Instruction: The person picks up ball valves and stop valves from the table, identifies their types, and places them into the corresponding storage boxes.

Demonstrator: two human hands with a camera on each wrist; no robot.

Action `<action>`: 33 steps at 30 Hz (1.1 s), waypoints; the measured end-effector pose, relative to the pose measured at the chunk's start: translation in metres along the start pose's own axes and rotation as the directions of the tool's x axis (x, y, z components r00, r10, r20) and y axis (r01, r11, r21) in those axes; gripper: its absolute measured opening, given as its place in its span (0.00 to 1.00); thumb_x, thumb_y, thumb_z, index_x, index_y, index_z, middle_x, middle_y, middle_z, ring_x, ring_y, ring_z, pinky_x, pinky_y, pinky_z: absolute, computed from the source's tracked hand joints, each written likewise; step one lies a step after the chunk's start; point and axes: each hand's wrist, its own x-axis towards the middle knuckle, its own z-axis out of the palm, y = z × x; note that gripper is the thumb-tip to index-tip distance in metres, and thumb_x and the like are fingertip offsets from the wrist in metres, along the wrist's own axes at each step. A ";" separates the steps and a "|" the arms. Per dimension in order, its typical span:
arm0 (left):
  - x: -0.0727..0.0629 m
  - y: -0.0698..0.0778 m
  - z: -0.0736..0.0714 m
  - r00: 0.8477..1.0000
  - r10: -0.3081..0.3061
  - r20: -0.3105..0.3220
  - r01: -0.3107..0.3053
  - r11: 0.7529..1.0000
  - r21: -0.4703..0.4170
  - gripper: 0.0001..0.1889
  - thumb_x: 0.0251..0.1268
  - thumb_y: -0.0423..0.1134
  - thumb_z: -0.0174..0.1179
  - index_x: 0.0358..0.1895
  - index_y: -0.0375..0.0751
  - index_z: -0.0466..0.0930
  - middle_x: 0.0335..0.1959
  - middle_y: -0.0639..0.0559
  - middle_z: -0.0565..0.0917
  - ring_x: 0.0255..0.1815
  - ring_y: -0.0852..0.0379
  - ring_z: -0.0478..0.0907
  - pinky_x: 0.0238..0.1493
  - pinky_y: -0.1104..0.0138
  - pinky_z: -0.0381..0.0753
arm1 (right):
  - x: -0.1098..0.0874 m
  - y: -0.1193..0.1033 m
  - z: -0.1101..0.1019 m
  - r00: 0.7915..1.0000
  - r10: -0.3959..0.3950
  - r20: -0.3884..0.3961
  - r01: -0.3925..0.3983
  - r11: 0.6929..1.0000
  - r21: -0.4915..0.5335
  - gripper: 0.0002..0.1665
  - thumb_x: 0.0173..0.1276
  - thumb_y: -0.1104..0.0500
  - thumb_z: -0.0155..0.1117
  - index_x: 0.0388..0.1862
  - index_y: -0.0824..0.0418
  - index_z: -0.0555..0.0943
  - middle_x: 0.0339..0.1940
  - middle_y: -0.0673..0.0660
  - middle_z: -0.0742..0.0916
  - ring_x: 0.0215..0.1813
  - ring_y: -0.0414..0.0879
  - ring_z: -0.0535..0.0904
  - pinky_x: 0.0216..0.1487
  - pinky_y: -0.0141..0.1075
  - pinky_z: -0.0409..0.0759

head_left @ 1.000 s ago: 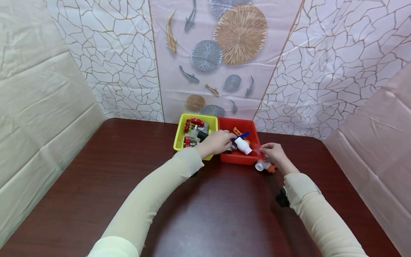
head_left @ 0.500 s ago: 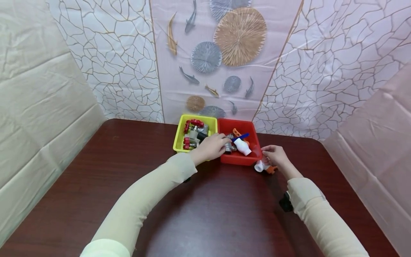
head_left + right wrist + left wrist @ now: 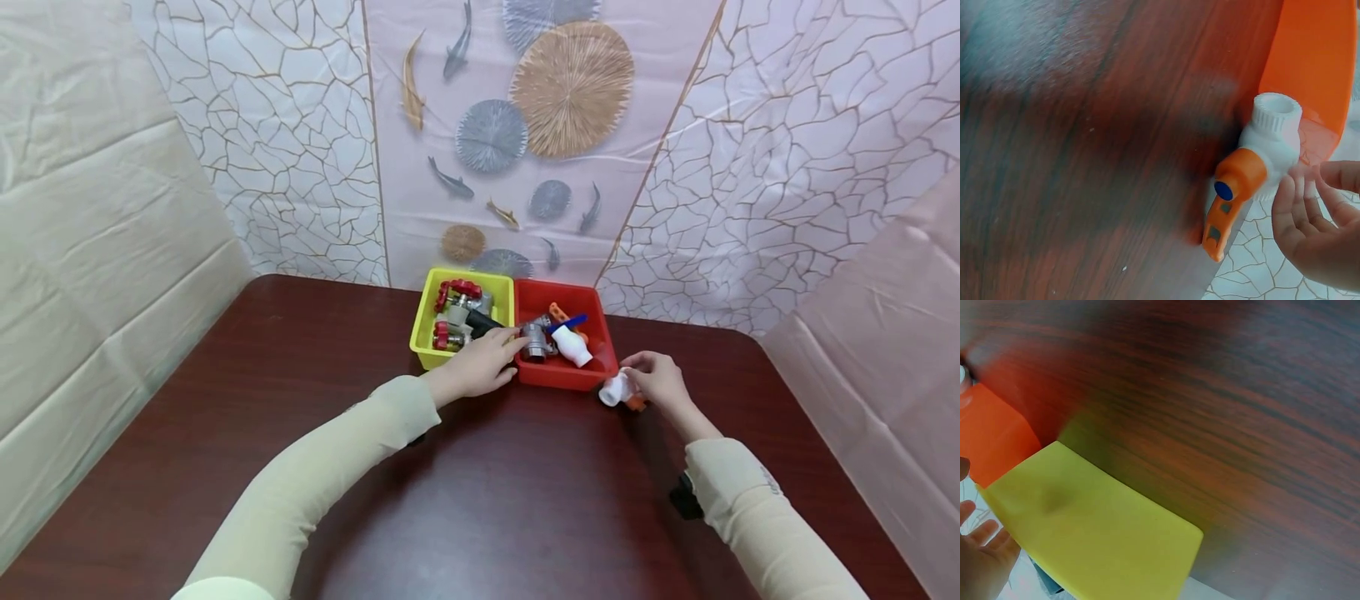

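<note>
My right hand (image 3: 663,387) is at a white plastic ball valve (image 3: 615,390) with an orange lever (image 3: 1221,222), on the table outside the red bin's right front corner. In the right wrist view its fingertips lie against or beside the valve body; a firm grip is not plain. My left hand (image 3: 480,367) lies over the front where the yellow bin (image 3: 429,358) meets the red bin (image 3: 562,378), fingers loosely extended, thumb apart. Its fingertips are near a metal valve (image 3: 535,343) in the red bin. The left wrist view shows those fingers (image 3: 988,534) spread behind the yellow wall.
Beside the metal valve in the red bin lie a white fitting (image 3: 572,346), a blue lever (image 3: 567,323) and an orange lever (image 3: 557,312). The yellow bin holds red-handled valves (image 3: 459,289) and a black part (image 3: 481,322). Patterned cloth (image 3: 555,200) hangs behind the brown table (image 3: 480,500).
My left hand has drawn back left and toward me, uncovering the metal valve. My right hand has moved from the red bin's rim down to the white valve. The view has shifted slightly.
</note>
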 end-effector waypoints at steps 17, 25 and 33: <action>-0.006 -0.002 0.011 0.992 0.011 0.128 -0.025 0.993 0.111 0.38 0.69 0.49 0.53 0.75 0.41 0.45 0.77 0.42 0.46 0.78 0.46 0.39 0.76 0.58 0.47 | -0.002 0.011 0.002 0.978 -0.197 0.074 0.210 0.937 -0.280 0.21 0.59 0.62 0.66 0.48 0.75 0.76 0.38 0.70 0.78 0.41 0.60 0.74 0.40 0.43 0.73; -0.005 -0.004 0.014 0.988 0.055 0.142 -0.079 0.982 0.172 0.41 0.67 0.49 0.55 0.75 0.39 0.43 0.77 0.43 0.44 0.78 0.49 0.39 0.76 0.61 0.47 | -0.001 0.009 0.002 0.986 -0.142 0.087 0.161 0.942 -0.293 0.29 0.60 0.59 0.66 0.55 0.75 0.71 0.51 0.76 0.74 0.51 0.65 0.68 0.52 0.57 0.71; -0.006 -0.003 0.014 0.985 0.062 0.163 -0.090 0.981 0.171 0.43 0.66 0.48 0.56 0.75 0.39 0.41 0.77 0.43 0.42 0.78 0.50 0.38 0.76 0.61 0.46 | 0.003 0.009 0.003 0.977 -0.106 0.187 0.161 0.936 -0.313 0.34 0.62 0.52 0.65 0.57 0.75 0.69 0.49 0.76 0.73 0.48 0.63 0.69 0.49 0.55 0.73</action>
